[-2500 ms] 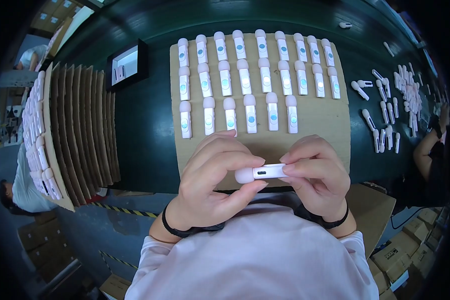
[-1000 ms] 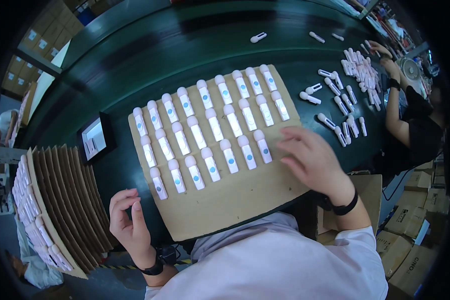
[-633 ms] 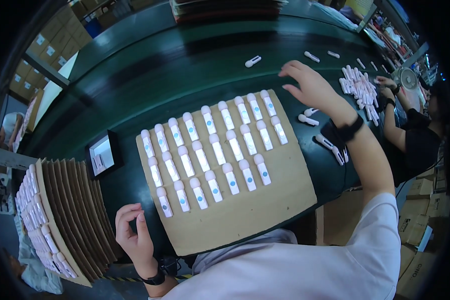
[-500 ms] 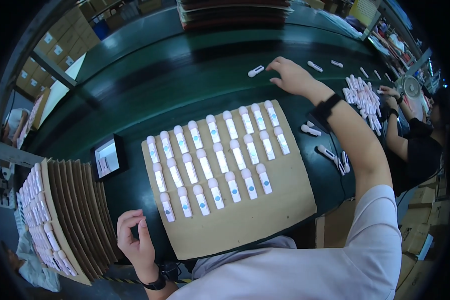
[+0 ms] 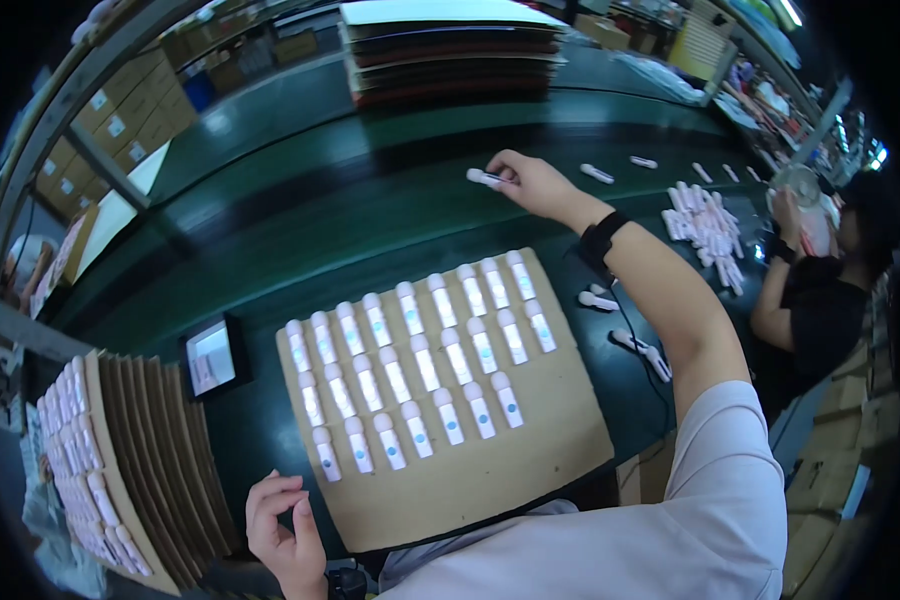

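Note:
Beyond the board, my right hand (image 5: 535, 187) pinches the end of a small white wand-shaped device (image 5: 479, 177) with a rounded, pale pink head, pointing left. The device's far end is hidden by my fingers. My left hand (image 5: 286, 530) hovers by the near left corner of the brown cardboard sheet (image 5: 490, 480), fingers loosely curled and apart, with nothing in it. Three rows of similar wand-shaped devices (image 5: 425, 362) lie on the sheet, heads away from me. The nearest row is shorter at its right end, and many devices have a blue round spot.
Right of the board lie loose devices (image 5: 640, 352) and a pile of them (image 5: 705, 225), near a co-worker (image 5: 820, 290). Several more (image 5: 597, 174) lie along the belt. At left stand a small black-framed box (image 5: 213, 355) and stacked cardboard sheets (image 5: 160, 460). Another stack (image 5: 450, 60) stands at the back.
My right hand has reached the loose device on the belt and closed on it. The view has tilted, so the board sits lower. My left hand stays nearly in place.

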Demonstrator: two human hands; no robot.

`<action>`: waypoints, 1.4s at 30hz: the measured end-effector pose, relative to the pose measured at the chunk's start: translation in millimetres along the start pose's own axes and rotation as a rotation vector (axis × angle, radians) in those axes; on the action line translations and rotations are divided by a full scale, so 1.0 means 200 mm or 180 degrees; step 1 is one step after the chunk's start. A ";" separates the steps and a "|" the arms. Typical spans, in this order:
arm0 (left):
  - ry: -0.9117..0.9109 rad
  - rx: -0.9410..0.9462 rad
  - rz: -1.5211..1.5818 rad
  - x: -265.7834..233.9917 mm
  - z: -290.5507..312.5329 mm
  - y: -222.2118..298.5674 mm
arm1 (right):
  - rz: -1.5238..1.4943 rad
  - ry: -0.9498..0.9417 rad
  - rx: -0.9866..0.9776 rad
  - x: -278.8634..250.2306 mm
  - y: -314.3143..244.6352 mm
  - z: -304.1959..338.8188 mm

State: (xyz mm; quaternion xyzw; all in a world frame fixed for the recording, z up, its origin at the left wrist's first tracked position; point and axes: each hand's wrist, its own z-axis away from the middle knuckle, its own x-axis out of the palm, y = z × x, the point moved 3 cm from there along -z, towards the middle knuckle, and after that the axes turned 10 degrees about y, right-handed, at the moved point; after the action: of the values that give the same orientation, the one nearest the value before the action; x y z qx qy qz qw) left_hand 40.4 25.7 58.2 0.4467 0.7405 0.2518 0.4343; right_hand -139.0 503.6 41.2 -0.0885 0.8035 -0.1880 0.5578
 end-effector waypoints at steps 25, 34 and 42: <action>-0.1362 0.0440 0.1107 0.22 0.12 0.25 | -0.2943 -0.0441 -0.0719 -0.18 -1.00 1.40; -0.1139 0.0331 0.1256 0.29 0.10 0.20 | -0.2903 -0.0328 -0.0725 -0.13 -0.96 1.38; -0.1189 0.0697 0.1407 0.30 0.10 0.20 | -0.2861 -0.0083 -0.0957 -0.10 -0.96 1.39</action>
State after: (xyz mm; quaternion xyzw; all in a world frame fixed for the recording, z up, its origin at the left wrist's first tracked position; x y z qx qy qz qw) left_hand 62.4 97.2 52.2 0.6796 0.5555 0.1724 0.4470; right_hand 113.5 279.0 51.1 -0.5096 0.6969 -0.2912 0.4121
